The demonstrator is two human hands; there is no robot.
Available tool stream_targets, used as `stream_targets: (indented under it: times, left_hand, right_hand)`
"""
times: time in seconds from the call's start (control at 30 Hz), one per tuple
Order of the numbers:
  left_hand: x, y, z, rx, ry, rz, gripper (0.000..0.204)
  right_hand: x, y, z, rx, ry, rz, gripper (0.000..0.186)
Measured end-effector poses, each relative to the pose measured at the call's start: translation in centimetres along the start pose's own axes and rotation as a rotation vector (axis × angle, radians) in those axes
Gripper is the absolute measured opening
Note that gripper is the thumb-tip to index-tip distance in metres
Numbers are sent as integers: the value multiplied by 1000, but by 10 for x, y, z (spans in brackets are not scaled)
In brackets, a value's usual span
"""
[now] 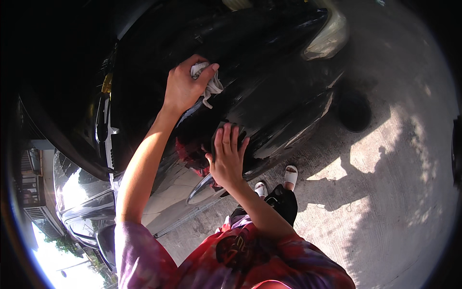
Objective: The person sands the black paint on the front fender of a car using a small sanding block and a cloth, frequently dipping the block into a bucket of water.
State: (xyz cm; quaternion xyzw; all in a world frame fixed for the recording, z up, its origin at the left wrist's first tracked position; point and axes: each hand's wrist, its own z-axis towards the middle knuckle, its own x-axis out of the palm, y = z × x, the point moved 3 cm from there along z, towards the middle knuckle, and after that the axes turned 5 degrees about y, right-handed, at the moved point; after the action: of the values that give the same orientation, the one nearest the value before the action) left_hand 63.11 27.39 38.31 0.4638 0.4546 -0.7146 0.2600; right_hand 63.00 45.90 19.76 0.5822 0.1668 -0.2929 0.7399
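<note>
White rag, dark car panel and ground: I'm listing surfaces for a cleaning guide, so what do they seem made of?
White rag: soft, matte fabric, judging by its crumpled folds; fibre unclear.
Dark car panel: apparently glossy paint, given its reflections; metal or plastic underneath can't be told.
Ground: probably rough concrete, from its grey, finely ridged surface.

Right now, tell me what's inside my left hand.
Your left hand grips a crumpled white cloth; some folds show, and a narrow end sticks out. The rest is covered by the hand, so I can't see that part or anything else within the grip.
</note>
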Motion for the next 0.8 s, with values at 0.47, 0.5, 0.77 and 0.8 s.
stream_targets:
  times: [0.47, 0.5, 0.77, 0.8]
  left_hand:
    - [-45, 49, -107, 668, -16, 288, 55]
    - [-60, 64, -123, 718, -27, 312, 57]
    - [-115, 128, -236, 577, -113, 266, 20]
    - [-108, 130, -242, 629, -57, 325, 21]
  right_hand:
    - [37, 58, 0, -90, -226, -47, 79]
    - [2, 37, 35, 54, -340, 21, 73]
    - [161, 200, -88, -144, -262, -200, 75]
    - [196, 221, -110, -172, -283, -254, 76]
